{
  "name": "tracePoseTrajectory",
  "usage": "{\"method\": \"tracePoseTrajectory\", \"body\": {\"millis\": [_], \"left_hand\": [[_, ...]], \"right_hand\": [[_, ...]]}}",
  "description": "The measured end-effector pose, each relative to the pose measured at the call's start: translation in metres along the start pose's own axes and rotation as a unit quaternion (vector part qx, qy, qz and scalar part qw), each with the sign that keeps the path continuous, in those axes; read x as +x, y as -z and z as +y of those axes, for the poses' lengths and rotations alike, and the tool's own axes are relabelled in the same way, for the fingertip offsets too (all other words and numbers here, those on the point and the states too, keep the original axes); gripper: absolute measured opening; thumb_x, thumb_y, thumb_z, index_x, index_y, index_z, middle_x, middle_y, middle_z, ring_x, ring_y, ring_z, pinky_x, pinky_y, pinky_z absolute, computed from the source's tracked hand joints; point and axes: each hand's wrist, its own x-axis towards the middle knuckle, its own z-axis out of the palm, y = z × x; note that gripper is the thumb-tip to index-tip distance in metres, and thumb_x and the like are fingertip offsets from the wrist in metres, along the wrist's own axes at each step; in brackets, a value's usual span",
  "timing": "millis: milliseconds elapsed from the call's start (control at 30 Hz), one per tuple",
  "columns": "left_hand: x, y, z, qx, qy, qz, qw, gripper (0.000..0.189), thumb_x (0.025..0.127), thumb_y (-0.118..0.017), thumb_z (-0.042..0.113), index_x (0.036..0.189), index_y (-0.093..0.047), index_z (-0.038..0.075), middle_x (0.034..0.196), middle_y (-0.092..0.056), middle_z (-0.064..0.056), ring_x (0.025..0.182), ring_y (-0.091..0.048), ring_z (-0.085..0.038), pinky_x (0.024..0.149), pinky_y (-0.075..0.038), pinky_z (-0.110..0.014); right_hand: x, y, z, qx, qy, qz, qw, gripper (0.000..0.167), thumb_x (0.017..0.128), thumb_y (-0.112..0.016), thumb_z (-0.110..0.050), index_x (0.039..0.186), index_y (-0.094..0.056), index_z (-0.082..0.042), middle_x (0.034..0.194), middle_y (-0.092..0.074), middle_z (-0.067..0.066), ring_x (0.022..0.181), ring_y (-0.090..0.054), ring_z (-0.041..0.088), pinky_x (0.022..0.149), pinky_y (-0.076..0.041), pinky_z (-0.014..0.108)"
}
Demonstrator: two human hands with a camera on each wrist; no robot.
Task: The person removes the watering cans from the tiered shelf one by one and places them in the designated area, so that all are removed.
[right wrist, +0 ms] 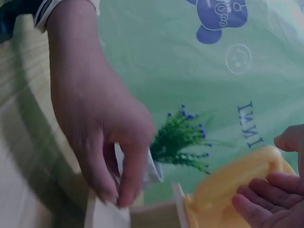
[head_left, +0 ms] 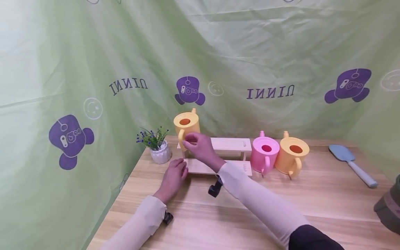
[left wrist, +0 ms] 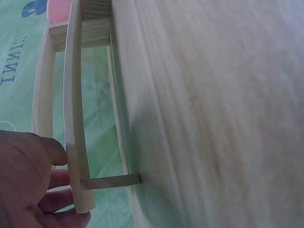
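Note:
A two-tier wooden shelf [head_left: 200, 166] stands on the table. At the left end of its lower board, my left hand [head_left: 173, 176] holds the edge, thumb on one side and fingers on the other, as the left wrist view shows. One yellow watering can [head_left: 186, 122] stands upright at the left end of the upper board, its handle toward me. Beside that handle is my right hand [head_left: 202, 147]; in the right wrist view its fingers [right wrist: 266, 197] are loosely bent, with thumb and fingers apart and not closed round the handle.
Left of the shelf is a white pot [head_left: 160, 153] with a blue-flowered plant [head_left: 151, 139]. A pink watering can [head_left: 262, 161] and another yellow watering can [head_left: 285, 165] stand at its right. Farther right are a blue-grey shovel [head_left: 356, 168] and a dark container [head_left: 389, 208]. Green curtain [head_left: 231, 69] hangs behind.

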Motion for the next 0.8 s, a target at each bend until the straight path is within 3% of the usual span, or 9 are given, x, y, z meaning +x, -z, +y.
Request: {"method": "tracePoseTrajectory", "body": {"millis": [167,367,533,800], "left_hand": [[0.002,-0.003,0.003,-0.002,0.004,0.003,1.0,0.027,0.093,-0.068,0.013,0.113,-0.072,-0.004,0.123,-0.068,-0.022,0.117,-0.062,-0.036,0.106,-0.053,-0.045],[0.001,-0.003,0.002,-0.004,0.007,-0.003,1.0,0.029,0.094,-0.067,0.015,0.115,-0.071,-0.004,0.125,-0.067,-0.022,0.119,-0.062,-0.036,0.106,-0.053,-0.045],[0.002,0.0,0.001,-0.009,0.023,-0.018,0.9995,0.03,0.094,-0.067,0.015,0.117,-0.071,-0.004,0.127,-0.066,-0.022,0.122,-0.061,-0.037,0.107,-0.053,-0.047],[0.003,0.001,0.0,-0.001,0.022,-0.019,0.9996,0.029,0.093,-0.068,0.015,0.114,-0.072,-0.004,0.125,-0.068,-0.022,0.12,-0.062,-0.036,0.105,-0.054,-0.046]], "right_hand": [[0.006,-0.019,0.001,-0.019,0.021,0.032,0.9991,0.021,0.089,-0.074,-0.018,0.104,-0.075,-0.004,0.101,-0.079,0.012,0.093,-0.075,0.023,0.084,-0.063,0.031],[0.005,-0.025,0.004,-0.053,0.033,0.055,0.9966,0.013,0.089,-0.074,-0.017,0.092,-0.076,-0.005,0.086,-0.079,0.009,0.076,-0.069,0.016,0.068,-0.056,0.023],[0.003,-0.024,0.002,-0.042,0.021,0.06,0.9971,0.014,0.088,-0.075,-0.013,0.097,-0.077,-0.003,0.091,-0.079,0.012,0.08,-0.071,0.019,0.069,-0.057,0.022],[0.001,-0.02,0.005,-0.04,0.008,0.065,0.9971,0.018,0.087,-0.076,-0.014,0.102,-0.078,-0.005,0.094,-0.079,0.01,0.082,-0.071,0.018,0.067,-0.054,0.019]]}}
